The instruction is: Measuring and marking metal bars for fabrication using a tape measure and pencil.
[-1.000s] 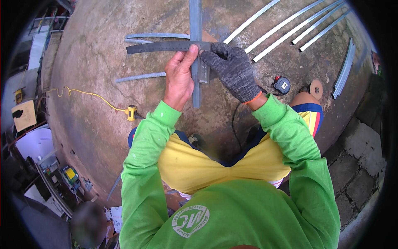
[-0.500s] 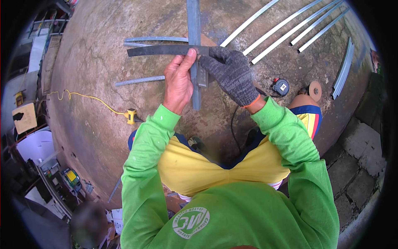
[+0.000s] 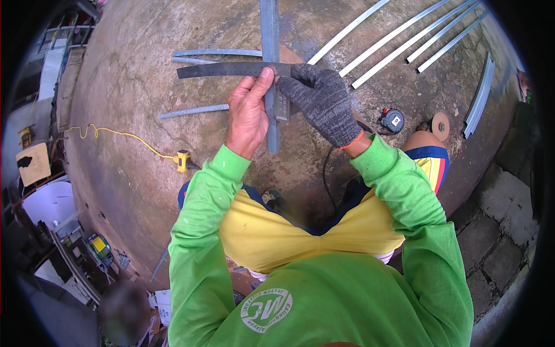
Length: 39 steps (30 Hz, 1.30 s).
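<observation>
A dark steel square (image 3: 217, 70) lies crosswise over a grey metal tube (image 3: 270, 32) that runs away from me. Its long blade points left, and its short leg hangs down along the tube's right side. My bare left hand (image 3: 248, 113) pinches the blade where it crosses the tube, thumb on top. My right hand (image 3: 324, 104), in a dark grey knitted glove with an orange cuff, is closed on the corner end of the square; the glove hides part of it. Both hands are above the concrete floor, in front of my knees.
Several silvery metal bars (image 3: 399, 43) lie at the far right, with stacked channels (image 3: 478, 95) beyond. A tape measure (image 3: 392, 120) and a tool with a round disc (image 3: 440, 126) lie right. Short bars (image 3: 196, 111) lie left, near a yellow power tool (image 3: 183, 161) and its cord.
</observation>
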Tool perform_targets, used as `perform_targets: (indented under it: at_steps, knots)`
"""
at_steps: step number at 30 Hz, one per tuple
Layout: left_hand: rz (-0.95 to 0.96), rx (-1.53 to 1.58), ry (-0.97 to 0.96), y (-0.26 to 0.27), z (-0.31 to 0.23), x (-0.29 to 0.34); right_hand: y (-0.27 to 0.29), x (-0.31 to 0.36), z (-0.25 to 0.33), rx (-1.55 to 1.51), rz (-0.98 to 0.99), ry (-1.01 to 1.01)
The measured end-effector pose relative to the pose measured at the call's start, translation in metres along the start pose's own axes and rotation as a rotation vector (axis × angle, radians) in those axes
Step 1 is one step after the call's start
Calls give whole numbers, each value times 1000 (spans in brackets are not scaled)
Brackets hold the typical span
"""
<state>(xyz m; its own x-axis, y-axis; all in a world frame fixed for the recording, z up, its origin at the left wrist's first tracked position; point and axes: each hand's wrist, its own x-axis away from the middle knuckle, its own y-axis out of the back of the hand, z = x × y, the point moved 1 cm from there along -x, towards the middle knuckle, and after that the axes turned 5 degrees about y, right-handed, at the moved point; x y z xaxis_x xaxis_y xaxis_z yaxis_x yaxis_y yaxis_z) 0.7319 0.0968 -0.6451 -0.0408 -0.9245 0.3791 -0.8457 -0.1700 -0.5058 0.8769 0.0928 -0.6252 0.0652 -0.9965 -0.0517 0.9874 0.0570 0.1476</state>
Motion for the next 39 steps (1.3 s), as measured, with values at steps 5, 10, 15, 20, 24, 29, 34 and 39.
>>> perform_targets:
  at_steps: [5, 10, 15, 20, 24, 29, 34, 39]
  knots:
    - [-48, 2, -23, 0, -4, 2, 8, -9, 1, 120, 138, 27]
    - [-98, -114, -109, 6, -15, -3, 29, -20, 13, -192, 52, -50]
    - [-110, -272, -204, 5, -14, 2, 36, -17, 25, -13, 133, 25]
    - [-98, -381, -220, 0, -12, 3, 34, -20, 22, 345, 116, 429]
    - [-83, -405, -215, -1, -11, 5, 34, -21, 17, 343, 128, 456]
    - [-80, -403, -199, -1, -10, 5, 33, -21, 18, 433, 126, 480]
    - [-101, -404, -206, -1, -11, 3, 43, -23, 20, 637, 202, 536]
    - [-136, -404, -217, 4, -20, -1, 62, -25, 20, 666, 141, 465]
